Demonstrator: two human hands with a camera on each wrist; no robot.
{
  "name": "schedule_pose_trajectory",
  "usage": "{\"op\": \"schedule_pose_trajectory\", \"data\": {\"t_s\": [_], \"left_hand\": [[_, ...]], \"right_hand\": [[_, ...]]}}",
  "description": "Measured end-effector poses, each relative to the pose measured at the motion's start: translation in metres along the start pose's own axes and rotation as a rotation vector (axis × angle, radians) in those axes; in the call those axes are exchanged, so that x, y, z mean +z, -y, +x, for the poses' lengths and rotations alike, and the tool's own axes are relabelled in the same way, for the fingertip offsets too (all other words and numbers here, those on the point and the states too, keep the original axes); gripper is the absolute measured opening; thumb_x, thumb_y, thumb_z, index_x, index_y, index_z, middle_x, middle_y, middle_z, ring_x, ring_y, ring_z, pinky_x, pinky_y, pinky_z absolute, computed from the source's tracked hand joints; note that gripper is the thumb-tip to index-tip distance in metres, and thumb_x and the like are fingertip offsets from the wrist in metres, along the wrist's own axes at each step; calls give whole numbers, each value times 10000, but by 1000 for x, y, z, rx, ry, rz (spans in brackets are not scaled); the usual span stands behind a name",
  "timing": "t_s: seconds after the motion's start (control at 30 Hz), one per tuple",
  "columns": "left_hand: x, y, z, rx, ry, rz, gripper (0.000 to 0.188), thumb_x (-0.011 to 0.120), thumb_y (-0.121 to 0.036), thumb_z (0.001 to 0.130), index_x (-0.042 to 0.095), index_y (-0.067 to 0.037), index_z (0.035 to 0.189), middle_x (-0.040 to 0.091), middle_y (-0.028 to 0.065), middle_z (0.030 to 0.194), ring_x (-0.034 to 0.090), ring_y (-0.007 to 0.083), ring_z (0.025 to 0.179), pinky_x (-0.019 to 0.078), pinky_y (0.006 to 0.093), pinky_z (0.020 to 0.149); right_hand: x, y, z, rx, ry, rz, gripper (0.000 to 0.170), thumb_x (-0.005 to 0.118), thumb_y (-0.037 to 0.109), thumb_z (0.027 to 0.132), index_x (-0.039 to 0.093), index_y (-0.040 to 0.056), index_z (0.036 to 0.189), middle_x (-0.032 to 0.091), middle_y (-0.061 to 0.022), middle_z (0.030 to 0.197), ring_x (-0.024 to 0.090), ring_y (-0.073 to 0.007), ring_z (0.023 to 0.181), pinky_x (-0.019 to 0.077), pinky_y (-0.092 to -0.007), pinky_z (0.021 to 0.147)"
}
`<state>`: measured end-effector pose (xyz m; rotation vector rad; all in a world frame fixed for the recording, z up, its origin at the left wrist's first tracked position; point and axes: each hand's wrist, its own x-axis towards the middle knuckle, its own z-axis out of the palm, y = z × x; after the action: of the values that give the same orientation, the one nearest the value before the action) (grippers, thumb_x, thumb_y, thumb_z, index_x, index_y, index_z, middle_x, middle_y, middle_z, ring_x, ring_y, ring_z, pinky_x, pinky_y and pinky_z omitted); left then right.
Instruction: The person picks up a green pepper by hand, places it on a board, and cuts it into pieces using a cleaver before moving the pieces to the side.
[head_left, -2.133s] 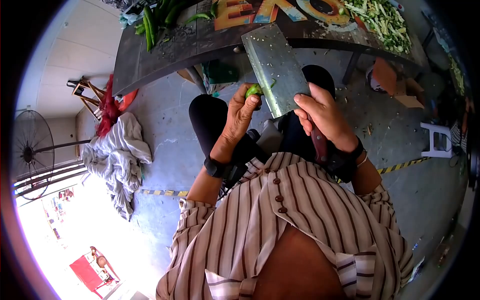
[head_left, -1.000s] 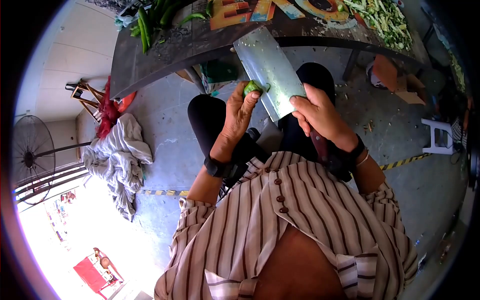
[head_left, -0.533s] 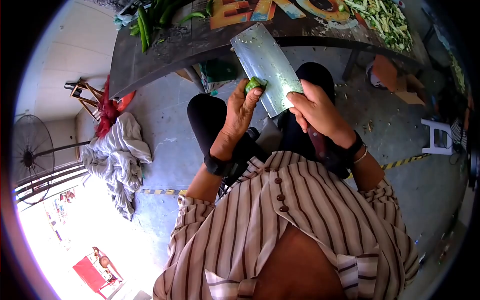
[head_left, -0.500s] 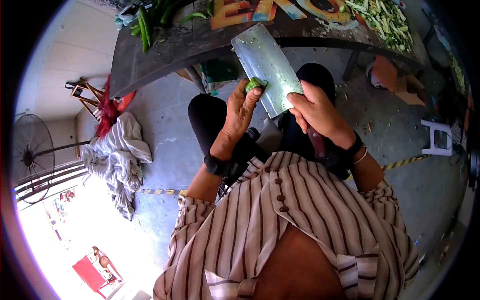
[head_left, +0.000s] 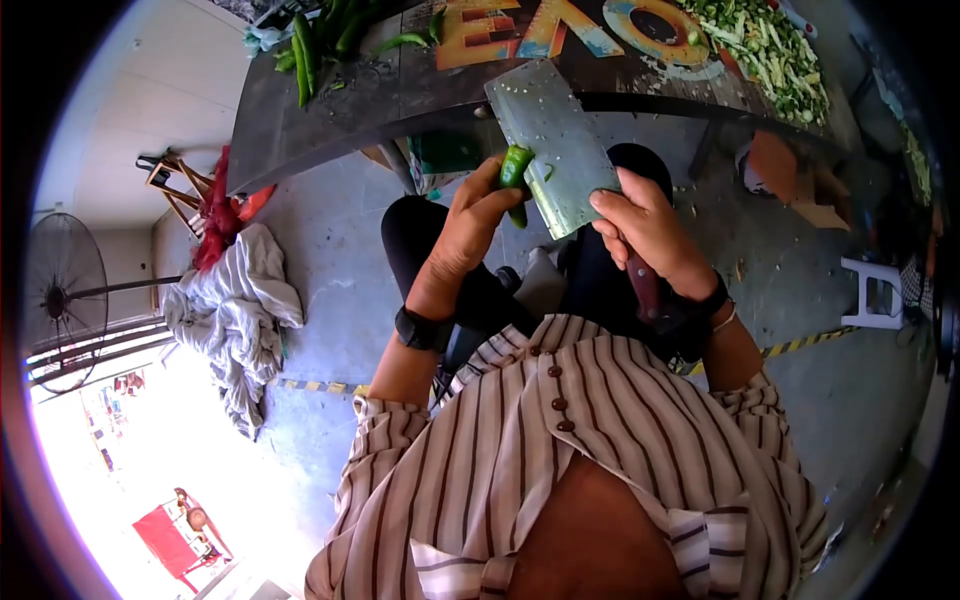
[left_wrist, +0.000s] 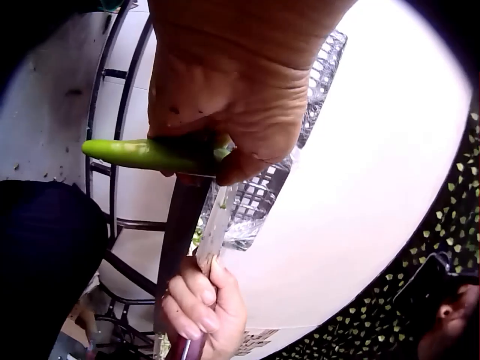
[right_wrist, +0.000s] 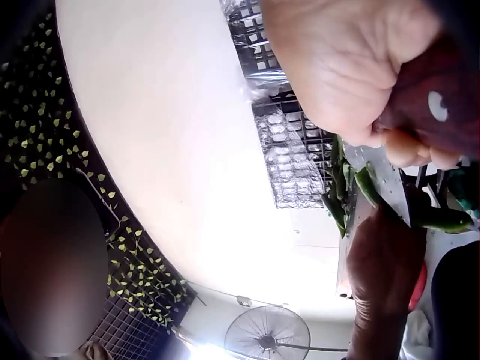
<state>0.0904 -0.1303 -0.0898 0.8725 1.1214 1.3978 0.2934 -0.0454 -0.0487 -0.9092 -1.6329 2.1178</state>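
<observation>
In the head view the left hand [head_left: 470, 225] grips a green pepper [head_left: 515, 168] whose lower tip shows below the fingers. The right hand [head_left: 650, 225] holds a cleaver by its dark red handle [head_left: 645, 285], thumb on the blade [head_left: 550, 140], which lies right beside the pepper. The left wrist view shows the pepper [left_wrist: 127, 154] sticking out of the left hand [left_wrist: 225, 97], and the right hand [left_wrist: 202, 307] below on the cleaver. In the right wrist view the right hand [right_wrist: 345, 67] is close up, the left hand [right_wrist: 386, 259] beyond it with the pepper [right_wrist: 442, 219].
A dark table [head_left: 340, 120] stands ahead, with whole green peppers [head_left: 303, 60] at its left and a heap of chopped pieces [head_left: 780, 70] at its right. A white stool [head_left: 875, 292] is at the right, a fan [head_left: 62, 300] and grey cloth [head_left: 235, 310] at the left.
More of the green pepper shows in the left hand, above and below the fingers, where only a short piece showed before. The cleaver has shifted slightly right and down in the head view.
</observation>
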Motion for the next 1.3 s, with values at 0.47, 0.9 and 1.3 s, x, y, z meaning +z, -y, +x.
{"op": "schedule_pose_trajectory", "data": {"t_s": [0.47, 0.9, 1.3], "left_hand": [[-21, 5, 5, -148, 158, -136, 351, 523, -265, 922, 536, 5, 1146, 566, 35, 858, 519, 141, 785, 425, 274, 756], [-28, 14, -1, -118, 132, -59, 348, 505, -334, 928, 595, -11, 1020, 602, 51, 890, 542, 128, 812, 423, 251, 777], [-24, 10, 2, -94, 93, -19, 325, 514, -321, 924, 608, -10, 920, 599, 50, 845, 528, 123, 758, 419, 251, 741]], "right_hand": [[-15, 0, 2, 65, 27, 48, 194, 498, 183, 902, 396, 25, 850, 450, -17, 602, 442, -73, 410, 384, -241, 373], [-15, 6, 2, 144, 38, 115, 210, 526, 207, 898, 384, 56, 862, 432, 2, 609, 430, -62, 417, 378, -233, 378], [-15, 6, -7, 87, 66, -16, 184, 497, 181, 916, 424, 18, 872, 449, -1, 622, 436, -53, 419, 376, -219, 376]]}}
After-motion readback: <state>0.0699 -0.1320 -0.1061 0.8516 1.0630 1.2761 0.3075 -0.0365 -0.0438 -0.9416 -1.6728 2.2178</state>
